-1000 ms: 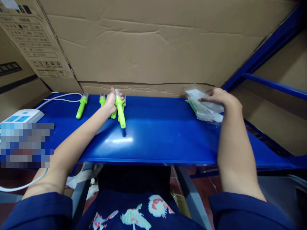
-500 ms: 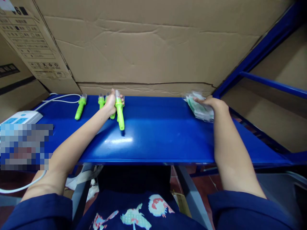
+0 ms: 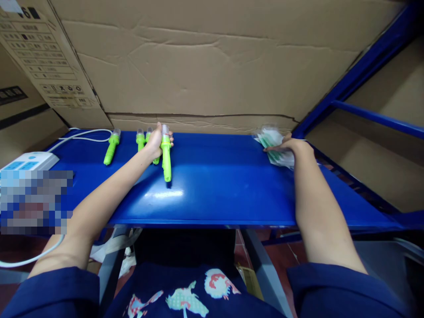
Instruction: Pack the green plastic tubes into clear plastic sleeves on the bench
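Note:
My left hand (image 3: 158, 140) is closed round the upper part of a lime-green handheld light with a clear cap (image 3: 167, 161), whose handle points down toward me. Part of another green piece shows close behind it. Two similar lights (image 3: 141, 140) lie just left of this hand, one partly hidden by it. On the right, my right hand (image 3: 291, 145) is closed on some clear plastic bags (image 3: 269, 134) with green and white showing in them. One digit lies across their face; the other fingers are mostly hidden.
A lone green light (image 3: 111, 148) lies further left on the blue table (image 3: 225, 185). Beside it are a white cable (image 3: 86, 136) and a white power strip (image 3: 36, 160). Cardboard (image 3: 212, 66) walls the back, and a blue metal frame (image 3: 351, 84) stands at the right.
The digit of my right hand has slid down and slightly left across the plastic bags, which have shifted and creased. My left hand and its light have moved slightly right.

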Demonstrator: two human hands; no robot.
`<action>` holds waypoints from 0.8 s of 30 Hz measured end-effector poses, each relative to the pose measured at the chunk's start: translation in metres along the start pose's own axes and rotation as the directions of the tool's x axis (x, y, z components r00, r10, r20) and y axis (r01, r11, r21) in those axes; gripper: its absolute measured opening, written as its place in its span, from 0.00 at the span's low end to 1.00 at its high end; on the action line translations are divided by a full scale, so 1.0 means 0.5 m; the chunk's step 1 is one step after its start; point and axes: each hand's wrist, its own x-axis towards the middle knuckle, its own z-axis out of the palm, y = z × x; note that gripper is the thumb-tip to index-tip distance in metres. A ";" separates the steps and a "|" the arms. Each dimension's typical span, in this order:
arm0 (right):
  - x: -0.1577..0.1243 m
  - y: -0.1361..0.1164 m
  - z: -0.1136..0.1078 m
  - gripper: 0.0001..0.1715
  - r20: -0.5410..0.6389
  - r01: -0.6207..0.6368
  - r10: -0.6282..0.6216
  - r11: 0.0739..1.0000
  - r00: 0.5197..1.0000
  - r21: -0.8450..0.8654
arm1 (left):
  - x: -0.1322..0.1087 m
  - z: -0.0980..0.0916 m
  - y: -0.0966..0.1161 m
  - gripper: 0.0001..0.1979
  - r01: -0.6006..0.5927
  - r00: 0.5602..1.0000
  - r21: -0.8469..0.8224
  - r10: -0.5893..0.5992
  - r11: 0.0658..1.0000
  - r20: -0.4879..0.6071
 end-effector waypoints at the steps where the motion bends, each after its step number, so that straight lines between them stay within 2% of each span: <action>1: 0.000 0.005 0.002 0.65 0.060 -0.036 0.037 0.999 0.998 -0.008 | 0.000 0.000 0.000 0.24 0.001 1.000 0.004 -0.001 1.000 0.003; 3: -0.004 0.012 0.002 0.65 0.151 -0.082 0.082 0.997 0.985 -0.004 | 0.000 -0.001 -0.001 0.24 0.001 1.000 0.015 -0.002 1.000 0.015; 4: -0.008 0.014 0.001 0.64 0.159 -0.085 0.083 0.996 0.984 0.004 | 0.000 -0.001 -0.001 0.24 0.003 1.000 0.019 -0.003 1.000 0.020; 11: -0.042 -0.006 -0.021 0.60 0.093 -0.120 0.119 0.993 0.989 0.016 | 0.005 -0.006 -0.003 0.25 0.005 0.999 0.020 -0.006 1.000 0.053; 16: -0.023 -0.012 -0.016 0.63 0.051 -0.115 0.112 0.991 0.992 0.067 | 0.005 -0.006 -0.003 0.25 0.009 0.998 0.034 -0.011 0.999 0.054; 20: 0.005 -0.011 0.003 0.72 0.054 -0.136 0.133 0.989 0.990 0.059 | 0.003 -0.005 -0.003 0.26 0.028 0.997 0.036 -0.030 0.999 0.066; 24: -0.001 -0.024 0.008 0.74 0.017 -0.184 0.184 0.980 0.983 0.069 | 0.002 -0.004 -0.003 0.26 0.032 0.996 0.040 -0.035 0.999 0.077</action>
